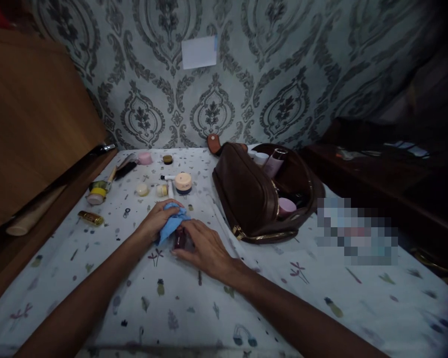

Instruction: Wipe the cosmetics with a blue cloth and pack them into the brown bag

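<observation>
My left hand (158, 219) is closed on a crumpled blue cloth (168, 227). Pressed up to it, my right hand (205, 248) grips a small dark maroon bottle (179, 237), and the cloth covers its upper end. The bottle's exact kind cannot be made out. Just beyond my hands are a cream-lidded jar (183, 183), a small pale jar (162, 190) and a slim white tube (170, 189). To the right, a brown leather toiletry bag (246, 194) lies unzipped, with a pink-lidded jar (286, 206) and a pinkish bottle (275, 162) inside.
On the left of the patterned cloth (194, 308) are a gold tube (90, 218), a yellow-banded jar (97, 191), a dark brush (126, 169) and a pink jar (145, 158). A wooden panel (33, 129) borders the left side. The patterned wall (212, 109) stands behind.
</observation>
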Demonstrator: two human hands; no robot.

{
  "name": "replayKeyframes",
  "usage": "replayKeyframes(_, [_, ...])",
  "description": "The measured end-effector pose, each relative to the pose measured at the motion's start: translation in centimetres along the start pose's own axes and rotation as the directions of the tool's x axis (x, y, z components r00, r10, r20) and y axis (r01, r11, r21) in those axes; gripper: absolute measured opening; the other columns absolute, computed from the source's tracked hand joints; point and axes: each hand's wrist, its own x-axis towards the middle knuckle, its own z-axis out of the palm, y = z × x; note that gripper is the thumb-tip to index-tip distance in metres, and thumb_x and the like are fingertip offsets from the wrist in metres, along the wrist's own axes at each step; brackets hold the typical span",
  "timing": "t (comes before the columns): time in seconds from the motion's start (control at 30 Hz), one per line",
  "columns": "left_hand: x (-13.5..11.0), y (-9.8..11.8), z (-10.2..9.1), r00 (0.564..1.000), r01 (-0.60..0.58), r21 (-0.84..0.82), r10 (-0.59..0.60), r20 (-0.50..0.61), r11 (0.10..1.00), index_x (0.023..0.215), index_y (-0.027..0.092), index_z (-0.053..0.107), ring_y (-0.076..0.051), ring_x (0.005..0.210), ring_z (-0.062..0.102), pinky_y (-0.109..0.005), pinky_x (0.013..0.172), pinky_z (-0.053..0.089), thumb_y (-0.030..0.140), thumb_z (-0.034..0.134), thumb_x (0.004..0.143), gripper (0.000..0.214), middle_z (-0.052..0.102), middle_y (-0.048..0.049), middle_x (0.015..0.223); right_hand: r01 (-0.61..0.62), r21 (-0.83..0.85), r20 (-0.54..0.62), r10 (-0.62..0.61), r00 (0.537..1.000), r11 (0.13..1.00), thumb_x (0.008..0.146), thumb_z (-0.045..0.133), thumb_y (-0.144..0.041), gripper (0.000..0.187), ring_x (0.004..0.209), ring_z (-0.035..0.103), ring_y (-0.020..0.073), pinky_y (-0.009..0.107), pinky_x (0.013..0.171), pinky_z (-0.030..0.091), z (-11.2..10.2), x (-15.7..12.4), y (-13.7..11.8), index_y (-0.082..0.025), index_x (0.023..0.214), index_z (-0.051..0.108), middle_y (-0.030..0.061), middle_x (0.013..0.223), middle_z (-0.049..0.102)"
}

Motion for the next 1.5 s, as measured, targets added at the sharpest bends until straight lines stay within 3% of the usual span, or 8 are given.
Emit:
replayKeyframes(0.23, [0.2, 0.5, -1.5, 0.953, -0.207, 0.166, 0.238, -0.190, 0.964, 0.093, 0.020, 0.064, -0.012, 0.051, 0.054, -0.020, 0.047, 0.040, 0.038, 0.066, 0.070, 0.029, 0.058, 0.0054, 0.061, 0.094, 0.045, -0.081, -0.091, 0.993, 0.995, 0.081, 0.062, -0.016, 0.063, 0.107, 0.058, 0.0246, 0.041, 0.089, 0.049, 0.5, -0.3, 0.7, -0.020, 0.139, 0.039, 0.0118, 0.123, 0.060])
replayKeyframes(0.43, [0.5, -0.1, -2.5, 0.850, -0.517, 0.631, 0.437, 0.296, 0.578, 0.093, 0.020, 0.068, -0.022, 0.090, 0.064, -0.032, 0.084, 0.048, 0.037, 0.053, 0.087, 0.024, 0.070, -0.0037, 0.093, 0.086, 0.027, -0.087, -0.084, 0.993, 0.996, 0.092, 0.049, -0.017, 0.020, 0.092, 0.058, 0.0203, 0.035, 0.081, 0.048, 0.1, -0.1, 1.0, -0.019, 0.110, 0.058, 0.0078, 0.101, 0.060])
replayKeyframes(0.53, [0.2, -0.1, -2.2, 0.809, -0.571, 0.695, 0.442, 0.386, 0.437, 0.093, 0.020, 0.067, -0.022, 0.093, 0.063, -0.033, 0.087, 0.045, 0.038, 0.047, 0.094, 0.027, 0.069, -0.0054, 0.095, 0.030, -0.044, -0.052, -0.033, 0.998, 0.999, 0.087, 0.065, -0.030, 0.022, 0.097, 0.057, 0.0241, 0.037, 0.081, 0.047, 0.0, 0.0, 0.7, -0.019, 0.105, 0.059, 0.0086, 0.103, 0.061])
replayKeyframes(0.7, [0.2, 0.1, -2.2, 0.807, -0.583, 0.671, 0.421, 0.415, 0.458, 0.087, 0.019, 0.066, -0.020, 0.084, 0.062, -0.031, 0.081, 0.046, 0.041, 0.040, 0.098, 0.037, 0.066, -0.0045, 0.086, -0.076, -0.024, -0.148, 0.071, 0.986, 0.997, 0.081, 0.063, -0.016, 0.031, 0.093, 0.060, 0.0229, 0.035, 0.080, 0.046, 0.3, 0.1, 0.8, -0.020, 0.111, 0.058, 0.0071, 0.101, 0.065])
replayKeyframes(0.83, [0.5, -0.1, -2.6, 0.828, -0.554, 0.599, 0.460, 0.321, 0.578, 0.094, 0.018, 0.070, -0.020, 0.088, 0.063, -0.031, 0.083, 0.046, 0.042, 0.040, 0.098, 0.039, 0.069, -0.0055, 0.090, -0.108, 0.277, -0.238, 0.177, 0.955, 0.955, 0.080, 0.058, -0.014, 0.035, 0.070, 0.059, 0.0151, 0.027, 0.066, 0.045, 0.2, 0.6, 1.8, -0.022, 0.114, 0.057, -0.0007, 0.081, 0.064])
replayKeyframes(1.17, [0.3, -0.1, -1.9, 0.892, -0.439, 0.386, 0.445, 0.078, 0.812, 0.099, 0.020, 0.074, -0.022, 0.095, 0.066, -0.033, 0.087, 0.050, 0.038, 0.062, 0.084, 0.026, 0.073, -0.0044, 0.101, -0.111, 0.938, -0.028, 0.391, 0.920, 0.328, 0.067, 0.081, -0.039, 0.045, 0.057, 0.053, 0.0104, 0.022, 0.053, 0.039, 0.2, 1.6, 3.2, -0.020, 0.103, 0.063, -0.0056, 0.066, 0.059])
replayKeyframes(1.3, [0.0, -0.1, -1.4, 0.794, -0.576, 0.419, 0.602, 0.082, 0.702, 0.098, 0.020, 0.075, -0.022, 0.103, 0.065, -0.035, 0.095, 0.048, 0.034, 0.061, 0.086, 0.023, 0.073, -0.0060, 0.105, -0.138, 0.989, 0.110, 0.353, 0.929, 0.057, 0.062, 0.088, -0.034, 0.052, 0.067, 0.064, 0.0118, 0.025, 0.068, 0.049, -0.2, 1.6, 2.9, -0.016, 0.105, 0.066, 0.0013, 0.079, 0.071])
replayKeyframes(1.5, [-0.5, -0.7, -0.5, 0.662, -0.700, 0.536, 0.711, 0.238, 0.472, 0.106, 0.021, 0.074, -0.023, 0.106, 0.064, -0.042, 0.097, 0.048, 0.026, 0.055, 0.092, 0.024, 0.074, -0.0092, 0.107, -0.161, 0.982, 0.183, 0.264, 0.947, -0.102, 0.067, 0.087, -0.027, 0.041, 0.073, 0.070, 0.0128, 0.023, 0.070, 0.054, -0.3, 1.6, 2.5, -0.015, 0.101, 0.067, 0.0047, 0.085, 0.074])
